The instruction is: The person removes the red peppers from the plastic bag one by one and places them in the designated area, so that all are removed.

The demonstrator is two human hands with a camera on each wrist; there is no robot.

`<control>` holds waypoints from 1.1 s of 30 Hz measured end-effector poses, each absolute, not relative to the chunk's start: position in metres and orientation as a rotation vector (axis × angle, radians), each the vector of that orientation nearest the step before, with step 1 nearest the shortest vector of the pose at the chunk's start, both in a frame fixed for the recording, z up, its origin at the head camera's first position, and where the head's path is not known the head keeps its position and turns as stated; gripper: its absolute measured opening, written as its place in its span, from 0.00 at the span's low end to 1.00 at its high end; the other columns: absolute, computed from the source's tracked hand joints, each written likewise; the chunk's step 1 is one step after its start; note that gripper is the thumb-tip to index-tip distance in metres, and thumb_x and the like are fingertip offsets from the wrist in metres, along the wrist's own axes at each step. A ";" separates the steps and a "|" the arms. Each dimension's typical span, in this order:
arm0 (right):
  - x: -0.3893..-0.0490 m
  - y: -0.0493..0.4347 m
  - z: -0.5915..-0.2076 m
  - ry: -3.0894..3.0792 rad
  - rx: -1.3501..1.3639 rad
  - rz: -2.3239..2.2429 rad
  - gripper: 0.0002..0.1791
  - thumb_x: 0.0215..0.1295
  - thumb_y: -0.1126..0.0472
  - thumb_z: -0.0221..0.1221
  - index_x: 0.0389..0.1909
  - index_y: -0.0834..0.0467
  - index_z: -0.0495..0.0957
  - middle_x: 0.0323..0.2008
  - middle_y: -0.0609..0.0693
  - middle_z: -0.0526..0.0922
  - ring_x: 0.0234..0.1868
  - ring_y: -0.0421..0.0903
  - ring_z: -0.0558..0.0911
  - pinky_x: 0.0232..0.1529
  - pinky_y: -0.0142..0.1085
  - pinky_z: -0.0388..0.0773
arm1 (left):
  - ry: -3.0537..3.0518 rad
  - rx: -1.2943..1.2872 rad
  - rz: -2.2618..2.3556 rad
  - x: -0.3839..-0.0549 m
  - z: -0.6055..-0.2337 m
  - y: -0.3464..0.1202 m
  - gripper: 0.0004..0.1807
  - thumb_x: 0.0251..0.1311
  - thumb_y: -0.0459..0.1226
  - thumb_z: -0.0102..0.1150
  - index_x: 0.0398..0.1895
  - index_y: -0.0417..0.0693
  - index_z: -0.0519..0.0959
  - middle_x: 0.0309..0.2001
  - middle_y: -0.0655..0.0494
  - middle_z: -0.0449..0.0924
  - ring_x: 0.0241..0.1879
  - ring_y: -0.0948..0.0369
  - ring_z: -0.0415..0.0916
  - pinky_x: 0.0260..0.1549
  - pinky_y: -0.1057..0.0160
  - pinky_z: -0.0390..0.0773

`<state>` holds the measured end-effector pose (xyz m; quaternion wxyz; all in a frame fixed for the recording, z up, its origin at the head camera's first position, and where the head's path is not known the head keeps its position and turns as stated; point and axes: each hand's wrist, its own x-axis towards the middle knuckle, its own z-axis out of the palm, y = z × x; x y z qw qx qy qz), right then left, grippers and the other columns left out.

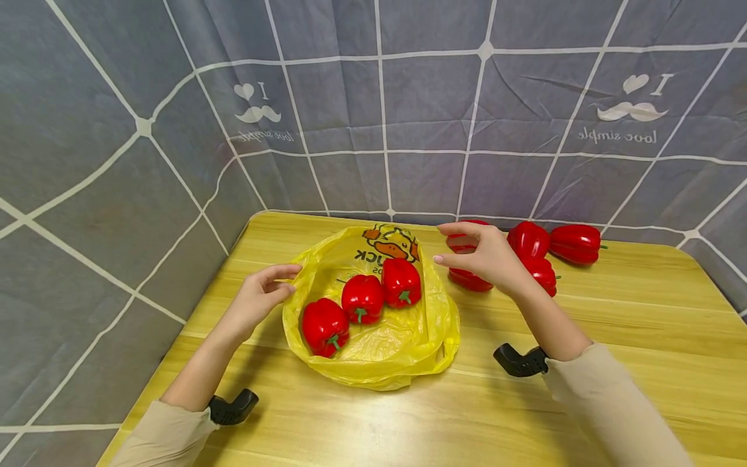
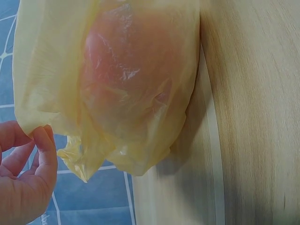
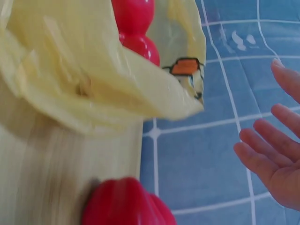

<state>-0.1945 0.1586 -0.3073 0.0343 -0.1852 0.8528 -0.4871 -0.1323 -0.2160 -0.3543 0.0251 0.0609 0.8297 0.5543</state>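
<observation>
A yellow plastic bag (image 1: 373,373) with a printed duck lies open-mouthed on the table. Three red bell peppers (image 1: 363,299) with green stems sit inside it. My left hand (image 1: 253,301) pinches the bag's left rim between thumb and fingers; the left wrist view shows this pinch, with a pepper blurred behind the film. To the right of the bag, my right hand (image 1: 484,256) hovers with its fingers apart and holds nothing. It partly hides loose red bell peppers (image 1: 470,280) behind and below it.
More loose bell peppers (image 1: 574,244) lie at the back right of the wooden table (image 1: 630,337). A grey checked cloth (image 1: 432,117) hangs behind and at the left of the table. Each wrist carries a black camera mount (image 1: 521,360).
</observation>
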 end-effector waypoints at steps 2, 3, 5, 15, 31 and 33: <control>-0.198 0.152 -0.310 2.596 -0.601 -1.509 0.29 0.51 0.59 0.69 0.55 0.62 0.74 0.53 0.57 0.77 0.51 0.53 0.78 0.44 0.40 0.78 | 2.563 0.192 1.718 -0.132 -0.354 -0.215 0.20 0.62 0.29 0.51 0.58 0.32 0.69 0.56 0.36 0.69 0.43 0.62 0.74 0.41 0.71 0.75; -0.199 0.149 -0.311 2.580 -0.612 -1.516 0.29 0.51 0.59 0.69 0.55 0.63 0.74 0.53 0.57 0.77 0.51 0.54 0.78 0.44 0.41 0.78 | 2.562 0.192 1.719 -0.133 -0.354 -0.215 0.20 0.62 0.29 0.51 0.58 0.32 0.70 0.56 0.36 0.69 0.43 0.62 0.74 0.41 0.72 0.75; -0.200 0.142 -0.313 2.551 -0.621 -1.525 0.30 0.51 0.59 0.69 0.56 0.64 0.74 0.54 0.58 0.77 0.52 0.55 0.77 0.45 0.43 0.78 | 2.561 0.194 1.719 -0.133 -0.354 -0.215 0.20 0.62 0.29 0.51 0.58 0.32 0.70 0.56 0.36 0.69 0.44 0.61 0.74 0.41 0.72 0.74; -0.203 0.116 -0.319 2.435 -0.663 -1.561 0.30 0.51 0.62 0.68 0.58 0.63 0.73 0.56 0.60 0.75 0.53 0.59 0.76 0.48 0.45 0.76 | 2.550 0.181 1.722 -0.133 -0.353 -0.214 0.20 0.62 0.29 0.51 0.58 0.33 0.70 0.56 0.37 0.69 0.42 0.64 0.74 0.40 0.71 0.75; -0.211 0.098 -0.340 2.459 -0.731 -1.497 0.28 0.51 0.61 0.68 0.55 0.63 0.75 0.54 0.61 0.76 0.51 0.59 0.77 0.46 0.44 0.78 | 2.532 0.160 1.758 -0.131 -0.353 -0.212 0.20 0.61 0.27 0.50 0.58 0.31 0.69 0.54 0.36 0.70 0.41 0.66 0.74 0.41 0.71 0.75; -0.211 0.098 -0.343 2.492 -0.728 -1.461 0.29 0.51 0.60 0.69 0.55 0.62 0.75 0.54 0.60 0.76 0.51 0.57 0.77 0.45 0.43 0.78 | 2.532 0.160 1.756 -0.131 -0.353 -0.213 0.20 0.61 0.27 0.50 0.58 0.31 0.69 0.54 0.36 0.69 0.41 0.65 0.74 0.41 0.71 0.75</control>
